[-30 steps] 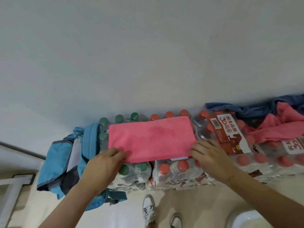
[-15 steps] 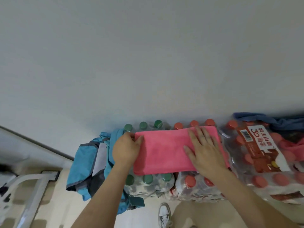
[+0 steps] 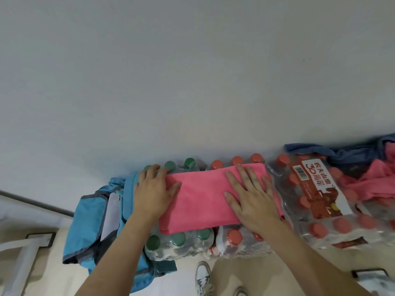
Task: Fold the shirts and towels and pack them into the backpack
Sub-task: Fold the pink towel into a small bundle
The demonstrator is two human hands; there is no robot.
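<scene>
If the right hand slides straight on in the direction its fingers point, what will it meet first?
Probably the red bottle caps just past the far edge of the pink towel, then the wall; the right hand lies flat on that towel.

a plain indoor room, seemingly a storage corner rather than a furnished living space. shrink-wrapped packs of red-capped plastic water bottles [image 3: 320,201] and a shrink-wrapped pack of green-capped plastic bottles [image 3: 177,245] stand in a row against a bare white painted wall [image 3: 192,71], serving as a work surface. below is a smooth beige floor [image 3: 267,272]. a white metal frame leg [image 3: 23,259] shows at the left edge. a heap of loose blue and pink clothes [image 3: 363,180] lies on the packs, and a light blue fabric backpack [image 3: 85,221] slumps beside them.
</scene>
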